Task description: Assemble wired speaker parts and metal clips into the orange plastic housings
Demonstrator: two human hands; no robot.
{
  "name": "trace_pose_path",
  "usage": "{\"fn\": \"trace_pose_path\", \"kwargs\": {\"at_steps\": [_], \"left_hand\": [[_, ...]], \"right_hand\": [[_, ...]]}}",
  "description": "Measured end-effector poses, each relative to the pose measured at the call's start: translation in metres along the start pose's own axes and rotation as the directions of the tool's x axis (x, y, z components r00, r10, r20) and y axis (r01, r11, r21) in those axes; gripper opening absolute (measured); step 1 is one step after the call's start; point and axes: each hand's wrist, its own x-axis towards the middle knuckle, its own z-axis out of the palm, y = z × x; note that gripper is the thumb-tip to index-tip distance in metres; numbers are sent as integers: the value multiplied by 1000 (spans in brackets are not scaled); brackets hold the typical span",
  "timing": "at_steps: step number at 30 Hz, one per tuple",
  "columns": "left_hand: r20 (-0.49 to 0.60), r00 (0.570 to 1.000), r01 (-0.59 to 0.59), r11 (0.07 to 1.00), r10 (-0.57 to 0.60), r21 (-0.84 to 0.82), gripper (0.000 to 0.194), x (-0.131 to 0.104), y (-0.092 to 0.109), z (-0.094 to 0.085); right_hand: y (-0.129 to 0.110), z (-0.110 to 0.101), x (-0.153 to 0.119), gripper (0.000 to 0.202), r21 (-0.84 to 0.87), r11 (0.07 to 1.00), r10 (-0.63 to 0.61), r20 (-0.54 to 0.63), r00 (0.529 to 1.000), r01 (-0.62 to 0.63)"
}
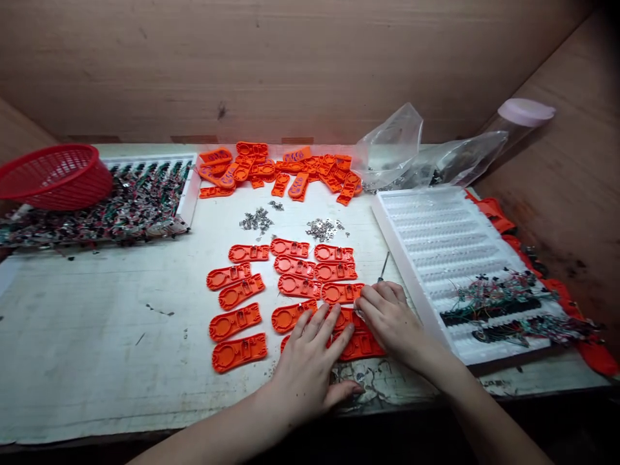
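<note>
Several orange plastic half-shells [239, 352] lie with their insides up in rough columns on the white table [121, 342]. My left hand [310, 361] rests with its fingers spread over shells in the lower middle, partly covering them. At the right column my right hand [390, 320] has its fingers bent together at the edge of an orange shell [361, 347]; what they pinch is too small to make out. A thin screwdriver-like tool [383, 267] sticks out beyond the right hand's fingers. Two piles of small metal pieces, one left [256, 220] and one right [324, 229], lie behind the shells.
A heap of orange shells [261, 169] lies at the back. On the left a red basket [58, 177] sits on a tray of wired parts [150, 194]. A white foam tray [421, 252] with wired parts stands right, beside clear bags [397, 148] and a lidded jar [526, 113].
</note>
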Motion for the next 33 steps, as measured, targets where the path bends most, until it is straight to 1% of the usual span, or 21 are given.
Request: {"fn": "trace_pose_path", "kwargs": {"at_steps": [5,11,16,19,21,22,23,24,25,26,27,28,29,30,33], "left_hand": [[4,1000,-7,1000,7,17,75,1,-1,2],[-2,1000,-19,999,19,41,74,1,0,4],[21,1000,-12,1000,11,26,74,2,1,2],[36,999,-2,1000,2,-4,75,2,1,1],[46,999,4,1000,-3,-24,76,2,2,1],[47,999,4,1000,-3,-31,77,2,2,1],[45,999,4,999,-3,-34,77,2,2,2],[41,999,5,999,-3,-33,77,2,2,3],[36,999,5,1000,-4,-30,77,1,2,4],[33,999,6,1000,-5,-27,77,1,2,5],[31,1000,8,1000,-7,-26,77,1,2,6],[31,999,11,1000,-10,-26,78,0,2,6],[34,999,12,1000,-11,-27,78,0,2,6],[39,999,12,1000,-11,-29,78,0,2,6],[54,999,9,999,-7,-38,80,-1,3,3]], "right_hand": [[3,1,0,14,-36,999,-13,25,1000,14],[3,-1,2,14,-55,998,-25,23,999,27],[2,0,5,17,-24,999,-34,28,999,34],[-4,3,3,20,28,999,-37,1,999,37],[-10,5,-1,24,41,998,-39,-47,998,41],[-12,6,-3,25,57,998,-16,-74,997,20],[-13,7,-5,26,98,995,37,-93,995,-28],[-13,8,-6,26,180,978,118,-83,990,-101],[-11,8,-7,24,298,936,211,-43,977,-189],[-8,8,-6,21,429,860,296,26,955,-278],[-5,7,-5,18,546,759,355,111,928,-356],[-1,7,-3,17,632,654,388,191,902,-415],[2,6,0,18,686,565,407,252,878,-459],[6,6,3,21,714,495,427,296,854,-495],[9,7,9,27,727,357,481,395,782,-587]]}}
